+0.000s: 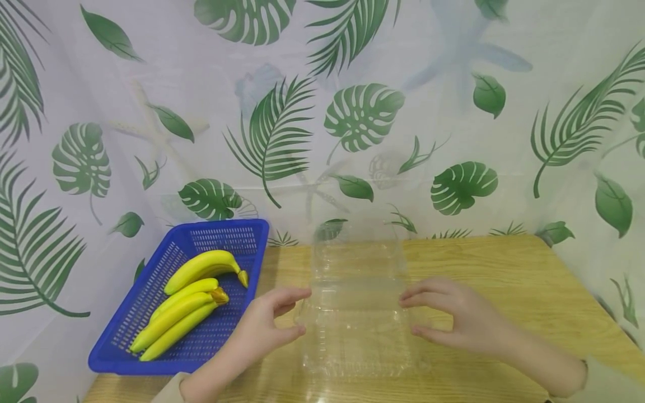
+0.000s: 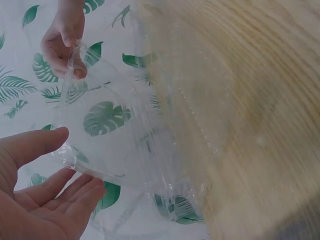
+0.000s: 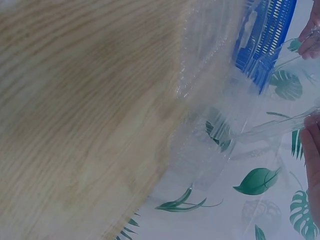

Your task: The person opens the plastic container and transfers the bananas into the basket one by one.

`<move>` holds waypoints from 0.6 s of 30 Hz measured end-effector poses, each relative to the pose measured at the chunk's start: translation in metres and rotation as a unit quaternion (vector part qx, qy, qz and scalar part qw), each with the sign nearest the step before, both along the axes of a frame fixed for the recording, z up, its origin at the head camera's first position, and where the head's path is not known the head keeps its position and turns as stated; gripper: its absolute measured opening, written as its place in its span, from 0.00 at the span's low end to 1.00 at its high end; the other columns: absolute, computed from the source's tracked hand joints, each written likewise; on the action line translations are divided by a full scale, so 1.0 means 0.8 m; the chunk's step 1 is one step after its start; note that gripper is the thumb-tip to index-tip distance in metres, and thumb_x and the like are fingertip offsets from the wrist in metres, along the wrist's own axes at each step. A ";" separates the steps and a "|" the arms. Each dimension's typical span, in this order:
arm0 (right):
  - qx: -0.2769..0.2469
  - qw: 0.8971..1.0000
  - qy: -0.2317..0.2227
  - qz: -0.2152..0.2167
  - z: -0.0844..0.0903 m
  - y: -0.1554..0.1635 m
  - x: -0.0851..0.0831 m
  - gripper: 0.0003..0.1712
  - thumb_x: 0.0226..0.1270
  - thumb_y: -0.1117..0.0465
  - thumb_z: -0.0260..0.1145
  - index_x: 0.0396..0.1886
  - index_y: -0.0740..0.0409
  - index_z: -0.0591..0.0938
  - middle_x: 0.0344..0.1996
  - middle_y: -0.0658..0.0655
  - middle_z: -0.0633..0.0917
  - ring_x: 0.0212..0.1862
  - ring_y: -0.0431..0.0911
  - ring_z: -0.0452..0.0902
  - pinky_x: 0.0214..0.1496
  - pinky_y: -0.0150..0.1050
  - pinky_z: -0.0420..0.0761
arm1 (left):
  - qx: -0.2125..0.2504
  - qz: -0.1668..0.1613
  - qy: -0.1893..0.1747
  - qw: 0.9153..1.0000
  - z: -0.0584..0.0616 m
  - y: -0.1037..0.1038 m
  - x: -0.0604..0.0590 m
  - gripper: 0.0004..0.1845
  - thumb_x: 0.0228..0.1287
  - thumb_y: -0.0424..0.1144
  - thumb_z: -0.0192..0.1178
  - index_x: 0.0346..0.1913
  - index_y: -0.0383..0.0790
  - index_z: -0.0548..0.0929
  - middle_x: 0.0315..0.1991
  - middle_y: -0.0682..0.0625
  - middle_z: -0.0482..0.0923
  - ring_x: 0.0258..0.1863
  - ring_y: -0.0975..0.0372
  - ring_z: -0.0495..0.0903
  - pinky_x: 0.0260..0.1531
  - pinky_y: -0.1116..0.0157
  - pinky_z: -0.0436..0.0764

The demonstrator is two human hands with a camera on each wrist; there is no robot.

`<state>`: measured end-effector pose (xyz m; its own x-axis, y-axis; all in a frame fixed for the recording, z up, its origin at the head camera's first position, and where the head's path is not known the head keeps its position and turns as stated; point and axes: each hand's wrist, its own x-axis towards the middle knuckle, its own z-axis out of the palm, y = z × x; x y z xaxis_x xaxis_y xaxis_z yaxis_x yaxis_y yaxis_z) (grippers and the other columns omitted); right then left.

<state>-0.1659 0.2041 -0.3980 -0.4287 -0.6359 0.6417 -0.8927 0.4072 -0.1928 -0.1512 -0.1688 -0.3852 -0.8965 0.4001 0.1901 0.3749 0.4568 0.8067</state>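
The left hand (image 1: 262, 327) is set against the left side of the clear plastic clamshell container (image 1: 355, 313), its rim pinched between thumb and curved fingers. The right hand (image 1: 453, 316) is set against the right side, and the rim is pinched likewise. The container is held at the middle of the bench (image 1: 504, 268), near the front edge. At the bench's left edge a blue basket (image 1: 151, 280) is placed, with yellow bananas (image 1: 191, 302) inside.

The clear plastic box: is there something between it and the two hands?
No, nothing visible. The left hand and the right hand each touch a side of the clear plastic box directly. The blue basket with bananas stands off to the left.
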 end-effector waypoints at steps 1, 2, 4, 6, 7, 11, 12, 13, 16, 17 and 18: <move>-0.002 1.000 -0.001 0.000 -0.001 0.000 0.001 0.18 0.75 0.41 0.69 0.53 0.46 0.89 0.51 0.44 0.90 0.52 0.43 0.87 0.67 0.20 0.77 | 0.000 0.001 0.001 1.000 -0.002 0.001 0.001 0.27 0.59 0.25 0.75 0.64 0.30 0.83 0.63 0.36 0.84 0.65 0.41 0.82 0.67 0.55 0.83; -0.004 1.000 -0.003 0.001 -0.003 0.000 0.002 0.19 0.77 0.40 0.67 0.53 0.45 0.89 0.51 0.44 0.90 0.52 0.42 0.87 0.66 0.20 0.78 | -0.002 0.001 0.004 1.000 -0.004 0.001 0.002 0.28 0.59 0.24 0.75 0.64 0.30 0.83 0.63 0.36 0.84 0.65 0.40 0.81 0.67 0.54 0.84; -0.013 1.000 -0.001 0.008 -0.006 -0.001 0.004 0.19 0.77 0.40 0.65 0.53 0.46 0.89 0.51 0.44 0.90 0.52 0.42 0.87 0.66 0.21 0.78 | -0.005 0.003 0.007 1.000 -0.007 0.002 0.005 0.28 0.58 0.24 0.75 0.64 0.30 0.83 0.64 0.35 0.83 0.65 0.40 0.81 0.67 0.54 0.83; -0.020 1.000 0.001 0.016 -0.011 -0.002 0.004 0.19 0.78 0.40 0.65 0.53 0.46 0.89 0.50 0.46 0.90 0.51 0.42 0.87 0.65 0.20 0.79 | -0.010 0.007 0.008 1.000 -0.011 0.003 0.007 0.29 0.57 0.23 0.75 0.64 0.29 0.83 0.65 0.35 0.82 0.66 0.40 0.81 0.67 0.54 0.83; -0.023 1.000 0.000 0.019 -0.013 -0.003 0.005 0.19 0.78 0.40 0.64 0.53 0.46 0.88 0.50 0.46 0.90 0.51 0.42 0.87 0.65 0.20 0.78 | -0.012 0.009 0.006 1.000 -0.013 0.004 0.008 0.30 0.57 0.23 0.75 0.64 0.30 0.83 0.65 0.36 0.82 0.66 0.40 0.81 0.67 0.54 0.83; -0.030 0.999 0.004 0.024 -0.023 -0.003 0.007 0.20 0.78 0.40 0.64 0.53 0.47 0.88 0.50 0.48 0.90 0.52 0.42 0.86 0.67 0.20 0.77 | -0.015 0.020 -0.005 1.000 -0.019 0.007 0.012 0.31 0.56 0.22 0.75 0.66 0.30 0.82 0.67 0.36 0.81 0.67 0.41 0.80 0.68 0.53 0.82; -0.031 0.999 0.002 0.025 -0.026 -0.003 0.007 0.20 0.78 0.40 0.64 0.53 0.47 0.88 0.50 0.49 0.90 0.52 0.42 0.85 0.67 0.20 0.77 | -0.015 0.021 -0.006 1.000 -0.020 0.007 0.013 0.32 0.56 0.21 0.75 0.66 0.30 0.81 0.67 0.36 0.81 0.67 0.41 0.80 0.68 0.53 0.82; -0.034 0.999 0.006 0.026 -0.028 -0.003 0.007 0.20 0.78 0.40 0.64 0.54 0.48 0.88 0.50 0.49 0.90 0.52 0.42 0.85 0.67 0.20 0.77 | -0.013 0.022 -0.006 1.000 -0.022 0.007 0.014 0.32 0.56 0.21 0.75 0.66 0.30 0.81 0.68 0.36 0.80 0.67 0.41 0.79 0.68 0.53 0.82; -0.041 0.999 0.013 0.031 -0.035 -0.003 0.008 0.21 0.79 0.41 0.64 0.54 0.49 0.88 0.51 0.49 0.89 0.52 0.43 0.84 0.69 0.20 0.76 | -0.003 0.024 -0.004 1.000 -0.027 0.006 0.018 0.33 0.55 0.21 0.75 0.67 0.29 0.80 0.68 0.35 0.79 0.67 0.39 0.79 0.67 0.53 0.82; -0.044 0.998 0.016 0.034 -0.037 -0.003 0.009 0.21 0.79 0.41 0.64 0.54 0.50 0.88 0.51 0.50 0.89 0.53 0.43 0.84 0.69 0.20 0.75 | 0.001 0.025 -0.004 1.000 -0.029 0.007 0.019 0.34 0.54 0.21 0.75 0.67 0.28 0.80 0.68 0.34 0.79 0.67 0.39 0.79 0.67 0.53 0.82; -0.047 0.998 0.022 0.038 -0.040 -0.003 0.009 0.21 0.79 0.42 0.64 0.54 0.51 0.88 0.51 0.50 0.89 0.52 0.43 0.84 0.69 0.20 0.76 | 0.004 0.025 -0.004 1.000 -0.030 0.007 0.020 0.34 0.54 0.21 0.75 0.67 0.28 0.80 0.67 0.34 0.79 0.67 0.39 0.79 0.67 0.53 0.82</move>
